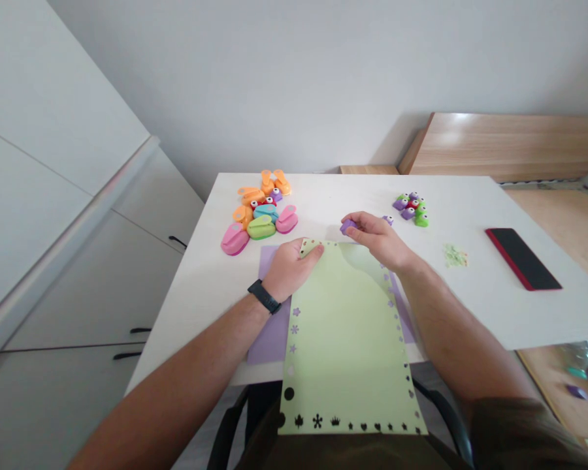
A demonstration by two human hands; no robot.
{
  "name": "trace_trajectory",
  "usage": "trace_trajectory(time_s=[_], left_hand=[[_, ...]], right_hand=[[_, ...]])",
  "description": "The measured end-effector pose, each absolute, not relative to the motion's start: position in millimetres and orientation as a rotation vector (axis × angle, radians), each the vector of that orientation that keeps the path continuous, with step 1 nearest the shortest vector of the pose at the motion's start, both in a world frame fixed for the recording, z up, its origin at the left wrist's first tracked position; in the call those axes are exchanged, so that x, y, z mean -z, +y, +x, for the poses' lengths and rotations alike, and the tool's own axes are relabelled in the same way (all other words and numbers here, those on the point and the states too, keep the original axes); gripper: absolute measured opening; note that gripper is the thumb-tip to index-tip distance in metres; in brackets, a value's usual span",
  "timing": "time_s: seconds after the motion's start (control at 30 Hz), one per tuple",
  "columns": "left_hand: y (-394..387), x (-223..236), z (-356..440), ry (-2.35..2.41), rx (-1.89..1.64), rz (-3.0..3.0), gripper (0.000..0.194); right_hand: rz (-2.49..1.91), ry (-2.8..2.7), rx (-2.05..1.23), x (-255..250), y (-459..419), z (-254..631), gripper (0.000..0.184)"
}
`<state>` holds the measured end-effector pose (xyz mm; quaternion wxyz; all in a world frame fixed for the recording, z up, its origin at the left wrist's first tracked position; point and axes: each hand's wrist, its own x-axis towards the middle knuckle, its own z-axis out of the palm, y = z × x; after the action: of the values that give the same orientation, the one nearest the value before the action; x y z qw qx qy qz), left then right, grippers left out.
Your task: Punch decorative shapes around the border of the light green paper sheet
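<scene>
At centre, the left hand (290, 266) grips the pale green sheet (345, 333), lower centre, by its top-left corner; rightward, the right hand (376, 237) pinches a purple punch (347, 226) just beyond the top edge. Edge-punching, it seems, and the next cut wants careful alignment.

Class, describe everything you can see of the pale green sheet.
The pale green sheet looks like paper or card, plain in the middle. Punched shapes, including stars, hearts, a crown and circles, run along its borders. The left hand holds its far left corner, thumb on top. It partly covers a purple sheet and overhangs the white table.
</scene>
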<state>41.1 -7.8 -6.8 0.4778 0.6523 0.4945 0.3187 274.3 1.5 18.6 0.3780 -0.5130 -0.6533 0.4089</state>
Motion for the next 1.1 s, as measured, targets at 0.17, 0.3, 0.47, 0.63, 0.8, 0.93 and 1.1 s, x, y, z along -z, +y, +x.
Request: trace_trajectory(time_s=[0.17, 0.3, 0.47, 0.63, 0.8, 0.93, 1.1], left_hand=[[-8.2, 6.5, 40.8, 1.187, -0.794, 1.578, 0.038], [-8.0, 5.3, 40.8, 1.177, -0.792, 1.566, 0.039], [-7.6, 6.1, 40.8, 1.185, -0.787, 1.562, 0.040], [-7.2, 5.9, 40.8, 1.181, -0.778, 1.580, 0.040], [-7.1, 5.1, 41.2, 1.200, -0.789, 1.581, 0.039], [-7.6, 5.0, 41.6, 1.203, -0.787, 1.611, 0.038], [-8.1, 1.9, 42.1, 1.200, -0.798, 1.604, 0.036]], right_hand=[[-1.219, -1.573, -1.116, -18.9, 1.5, 274.4, 0.033], [-1.210, -1.466, -1.188, -18.4, 1.9, 273.1, 0.035], [-1.213, -1.403, -1.213, -15.7, 3.5, 274.3, 0.040], [-1.177, -1.344, -1.283, -15.5, 3.7, 274.9, 0.045], [-1.265, -1.262, -1.299, -19.9, 4.5, 271.9, 0.055], [-1.280, -1.258, -1.306, -19.5, 6.0, 272.1, 0.059], [-1.245, -1.257, -1.325, -15.3, 6.8, 274.4, 0.060]])
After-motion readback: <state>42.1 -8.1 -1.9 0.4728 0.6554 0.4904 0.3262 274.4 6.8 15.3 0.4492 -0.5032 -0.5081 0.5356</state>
